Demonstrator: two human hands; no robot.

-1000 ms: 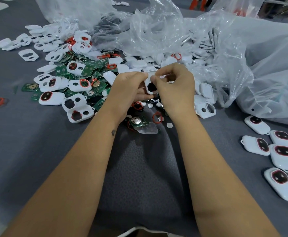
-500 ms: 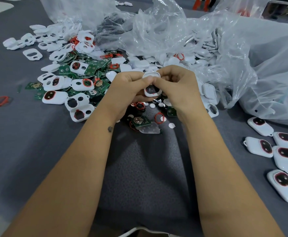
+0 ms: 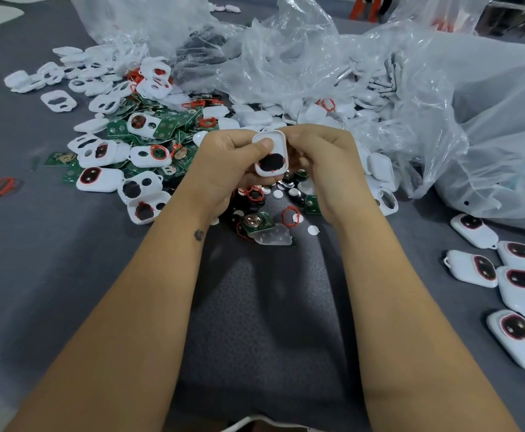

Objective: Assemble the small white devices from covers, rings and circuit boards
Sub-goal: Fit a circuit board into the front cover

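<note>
Head view: both hands grip one white device (image 3: 270,157).
Left hand (image 3: 226,163) and right hand (image 3: 326,163) pinch it (dark window facing up) above the parts pile (image 3: 148,151).

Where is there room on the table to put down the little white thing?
Bare grey cloth lies left of the left forearm, below the pile of covers and circuit boards. A smaller bare strip lies between the right forearm and the finished devices. Ahead of the hands, and under the plastic bags, it is crowded.

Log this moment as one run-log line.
stage: assembling | left hand: grips white device | right hand: grips same device | finished devices: on table, right
</note>
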